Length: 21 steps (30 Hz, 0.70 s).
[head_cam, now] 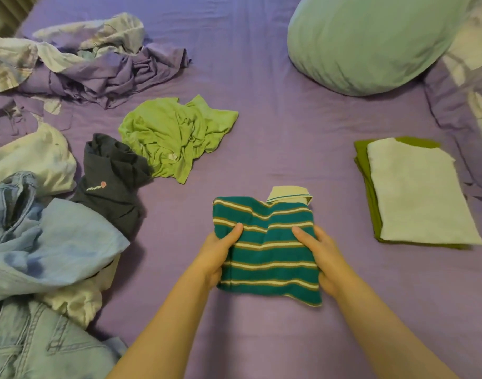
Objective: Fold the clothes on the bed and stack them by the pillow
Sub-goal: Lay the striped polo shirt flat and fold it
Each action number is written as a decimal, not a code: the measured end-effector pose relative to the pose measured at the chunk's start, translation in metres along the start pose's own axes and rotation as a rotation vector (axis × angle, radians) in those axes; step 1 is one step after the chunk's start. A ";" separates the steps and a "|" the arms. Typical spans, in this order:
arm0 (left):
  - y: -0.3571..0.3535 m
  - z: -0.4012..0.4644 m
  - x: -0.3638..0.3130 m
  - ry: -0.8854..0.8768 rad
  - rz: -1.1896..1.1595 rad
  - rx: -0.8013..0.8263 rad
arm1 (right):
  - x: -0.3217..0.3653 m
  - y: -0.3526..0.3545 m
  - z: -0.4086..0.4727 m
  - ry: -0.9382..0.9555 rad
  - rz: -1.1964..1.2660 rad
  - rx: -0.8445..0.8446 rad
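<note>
Gripping the folded striped shirt [264, 250] by both sides, left hand [218, 258] and right hand [320, 258], stack [417, 192] right, below pillow [371, 42].

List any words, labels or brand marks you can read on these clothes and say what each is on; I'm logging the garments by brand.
Navy shirt: small pale lettering beside a pink emblem, too blurred to read.
Crumpled light green shirt: a small white tag, nothing legible on it.
Nothing else carries text: none on the striped polo shirt or the folded stack.
</note>
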<state>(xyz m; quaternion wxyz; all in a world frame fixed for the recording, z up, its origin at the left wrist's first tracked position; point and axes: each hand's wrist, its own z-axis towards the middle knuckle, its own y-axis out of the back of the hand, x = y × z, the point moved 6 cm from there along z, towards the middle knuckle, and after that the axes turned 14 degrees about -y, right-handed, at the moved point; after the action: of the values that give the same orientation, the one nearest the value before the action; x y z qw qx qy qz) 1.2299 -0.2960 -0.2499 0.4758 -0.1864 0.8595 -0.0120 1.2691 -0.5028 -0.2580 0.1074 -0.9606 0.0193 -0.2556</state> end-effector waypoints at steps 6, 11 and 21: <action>-0.096 0.020 -0.024 -0.031 -0.004 0.119 | 0.081 0.075 -0.032 0.152 -0.121 0.041; -0.196 0.034 -0.027 0.019 -0.060 0.256 | 0.135 0.160 -0.045 0.238 -0.186 -0.011; -0.344 0.093 -0.011 0.046 -0.165 0.345 | 0.217 0.297 -0.020 0.311 -0.331 -0.171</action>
<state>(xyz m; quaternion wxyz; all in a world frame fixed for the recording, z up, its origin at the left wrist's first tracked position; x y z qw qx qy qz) 1.4182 -0.5981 -0.2233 0.4784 -0.1716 0.8371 -0.2025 1.4532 -0.8163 -0.1998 -0.0221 -0.9053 -0.1002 -0.4121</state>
